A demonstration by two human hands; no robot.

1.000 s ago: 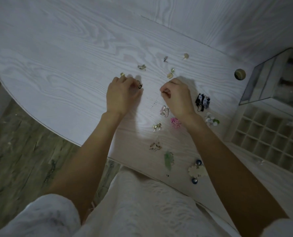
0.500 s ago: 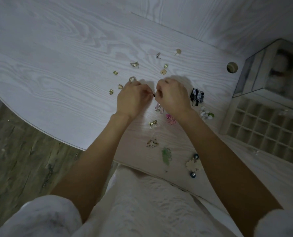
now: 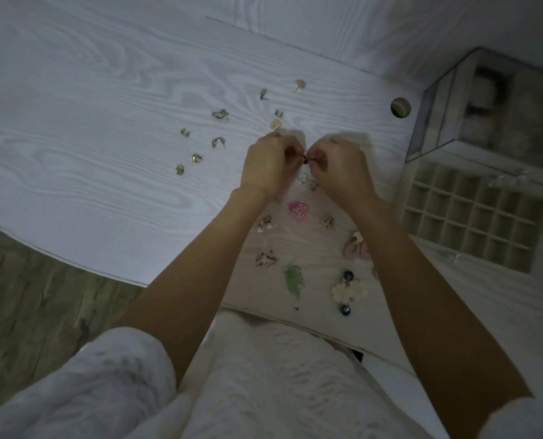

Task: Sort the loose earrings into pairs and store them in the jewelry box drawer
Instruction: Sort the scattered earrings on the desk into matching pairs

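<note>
Your white counter [image 3: 89, 128] curves away at its left edge, with broad bare room on that side. The jewelry box [image 3: 498, 109] and its gridded drawer [image 3: 473, 217] sit at the right edge, drawn out. Your left hand [image 3: 268, 166] and right hand [image 3: 343, 167] are curled, fingertips meeting to pinch one small dark earring [image 3: 305, 158]; a second ago they were apart. Loose earrings [image 3: 197, 158] lie left and near you.
</note>
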